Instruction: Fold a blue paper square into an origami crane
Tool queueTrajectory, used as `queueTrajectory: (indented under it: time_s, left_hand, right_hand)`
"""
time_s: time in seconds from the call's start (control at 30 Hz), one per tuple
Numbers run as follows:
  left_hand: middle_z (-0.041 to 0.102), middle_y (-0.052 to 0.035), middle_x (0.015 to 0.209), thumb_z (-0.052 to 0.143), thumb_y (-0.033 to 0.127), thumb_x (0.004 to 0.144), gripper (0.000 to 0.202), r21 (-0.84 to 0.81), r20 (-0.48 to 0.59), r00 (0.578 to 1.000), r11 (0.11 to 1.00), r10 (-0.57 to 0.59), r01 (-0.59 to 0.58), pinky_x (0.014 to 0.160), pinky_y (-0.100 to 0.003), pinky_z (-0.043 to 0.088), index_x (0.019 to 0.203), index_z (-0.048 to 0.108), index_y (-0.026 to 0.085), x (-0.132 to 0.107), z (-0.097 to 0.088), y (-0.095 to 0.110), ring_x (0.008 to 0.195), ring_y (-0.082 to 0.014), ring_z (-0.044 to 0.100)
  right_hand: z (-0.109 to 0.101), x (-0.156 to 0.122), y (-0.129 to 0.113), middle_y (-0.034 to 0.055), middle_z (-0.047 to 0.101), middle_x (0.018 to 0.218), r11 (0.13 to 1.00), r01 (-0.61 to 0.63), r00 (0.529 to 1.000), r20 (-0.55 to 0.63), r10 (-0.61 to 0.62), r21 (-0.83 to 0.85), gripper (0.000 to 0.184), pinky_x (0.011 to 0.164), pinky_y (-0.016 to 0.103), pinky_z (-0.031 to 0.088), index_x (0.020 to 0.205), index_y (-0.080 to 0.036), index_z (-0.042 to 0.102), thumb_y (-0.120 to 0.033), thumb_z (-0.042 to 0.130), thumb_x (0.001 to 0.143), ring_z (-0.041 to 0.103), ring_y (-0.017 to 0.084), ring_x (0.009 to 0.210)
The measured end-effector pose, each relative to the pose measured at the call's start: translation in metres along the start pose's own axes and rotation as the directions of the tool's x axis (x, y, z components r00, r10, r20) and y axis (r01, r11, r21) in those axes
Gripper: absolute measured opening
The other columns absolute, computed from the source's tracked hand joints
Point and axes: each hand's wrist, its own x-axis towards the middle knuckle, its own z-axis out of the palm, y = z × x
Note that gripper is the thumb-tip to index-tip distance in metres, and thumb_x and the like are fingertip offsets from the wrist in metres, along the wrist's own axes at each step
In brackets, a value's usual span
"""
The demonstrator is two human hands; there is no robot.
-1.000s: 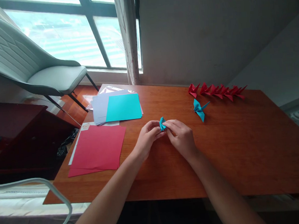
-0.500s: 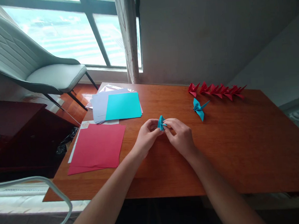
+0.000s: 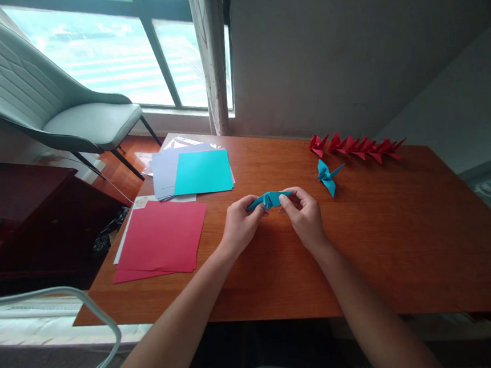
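Observation:
A small blue folded paper figure (image 3: 269, 199) is stretched out sideways between my two hands above the brown table (image 3: 405, 239). My left hand (image 3: 240, 225) pinches its left tip, fingers closed. My right hand (image 3: 306, 217) pinches its right tip, fingers closed too. A finished blue paper crane (image 3: 327, 176) lies on the table just right of my hands. Behind it runs a row of several red paper cranes (image 3: 358, 146).
Red paper sheets (image 3: 159, 237) lie at the left of the table, and a teal sheet (image 3: 202, 172) tops a pale stack behind them. A grey chair (image 3: 49, 98) stands by the window at the left. A dark cabinet (image 3: 25, 220) sits beside the table.
My hands have drawn apart and pulled the blue figure's wings out sideways; it was a compact upright bundle before. The camera has tilted slightly.

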Motion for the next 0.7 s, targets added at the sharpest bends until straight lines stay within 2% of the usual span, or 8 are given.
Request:
queueTrajectory:
  time_s: [0.07,0.13,0.27,0.33,0.47,0.53,0.6,0.7]
  left_hand:
    - [0.072,-0.0033,0.073,0.068,0.032,0.083,0.015,0.013,-0.007,1.0,1.0,0.01,-0.01,0.067,-0.025,0.049,0.08,0.07,0.017,-0.001,0.0,0.0,0.071,-0.0191,0.068]
    - [0.072,-0.0029,0.074,0.068,0.033,0.084,0.016,0.083,-0.018,0.998,0.995,0.052,-0.051,0.066,-0.024,0.046,0.08,0.071,0.018,-0.002,0.0,0.001,0.069,-0.0178,0.065]
    - [0.07,-0.0018,0.072,0.064,0.029,0.088,0.014,0.389,-0.011,0.981,0.904,0.195,-0.175,0.063,-0.024,0.038,0.081,0.074,0.021,-0.005,-0.001,0.003,0.063,-0.0156,0.057]
    - [0.071,-0.0028,0.075,0.064,0.028,0.088,0.014,0.458,0.005,0.975,0.866,0.223,-0.201,0.064,-0.026,0.036,0.082,0.075,0.023,-0.006,-0.001,0.004,0.064,-0.0167,0.057]
    - [0.072,-0.0037,0.077,0.064,0.029,0.089,0.013,0.46,0.025,0.971,0.859,0.238,-0.223,0.065,-0.026,0.034,0.085,0.076,0.025,-0.006,-0.001,0.004,0.065,-0.0179,0.057]
    - [0.07,-0.0029,0.073,0.065,0.03,0.088,0.014,0.404,0.018,0.975,0.891,0.221,-0.209,0.064,-0.026,0.035,0.081,0.075,0.024,-0.005,-0.001,0.005,0.064,-0.0169,0.056]
    - [0.069,-0.0027,0.071,0.067,0.034,0.088,0.018,0.29,0.016,0.986,0.943,0.167,-0.164,0.064,-0.025,0.037,0.077,0.074,0.021,-0.004,-0.003,0.007,0.063,-0.016,0.056]
    - [0.069,-0.0034,0.07,0.07,0.045,0.085,0.029,0.025,0.059,0.997,0.999,0.042,-0.043,0.063,-0.025,0.042,0.076,0.072,0.017,-0.002,-0.006,0.014,0.066,-0.0167,0.06]
  right_hand:
    - [0.0,0.0,0.001,0.0038,0.072,0.082,0.995,0.038,0.999,0.016,-0.037,-0.089,0.017,0.064,0.031,0.059,0.092,-0.021,0.063,-0.037,0.064,0.088,0.07,0.02,0.072]
    - [0.0,-0.001,0.001,0.0058,0.073,0.087,0.961,0.129,0.991,0.052,-0.12,-0.243,0.015,0.066,0.031,0.058,0.094,-0.021,0.064,-0.034,0.065,0.087,0.071,0.021,0.075]
    - [0.0,-0.003,0.004,0.0062,0.075,0.087,0.83,0.284,0.959,0.157,-0.237,-0.481,0.01,0.068,0.031,0.053,0.091,-0.023,0.069,-0.029,0.061,0.09,0.069,0.021,0.075]
    - [-0.001,-0.003,0.005,0.006,0.075,0.085,0.781,0.321,0.947,0.197,-0.253,-0.536,0.013,0.071,0.03,0.052,0.091,-0.023,0.07,-0.027,0.058,0.092,0.069,0.022,0.076]
    - [-0.003,-0.002,0.005,0.0075,0.074,0.088,0.735,0.386,0.922,0.27,-0.28,-0.558,0.021,0.076,0.03,0.05,0.093,-0.023,0.071,-0.028,0.051,0.098,0.069,0.022,0.083]
    - [-0.005,-0.001,0.002,0.0078,0.074,0.086,0.756,0.395,0.916,0.288,-0.279,-0.522,0.026,0.077,0.031,0.049,0.089,-0.022,0.071,-0.03,0.048,0.099,0.068,0.022,0.083]
    - [-0.008,0.001,-0.002,0.0068,0.073,0.083,0.838,0.339,0.933,0.27,-0.239,-0.428,0.028,0.074,0.032,0.049,0.086,-0.021,0.07,-0.033,0.049,0.099,0.067,0.022,0.079]
    - [-0.013,0.004,-0.007,0.0029,0.069,0.073,0.986,0.095,0.969,0.238,-0.06,-0.139,0.029,0.067,0.03,0.049,0.081,-0.02,0.069,-0.04,0.055,0.096,0.065,0.019,0.07]
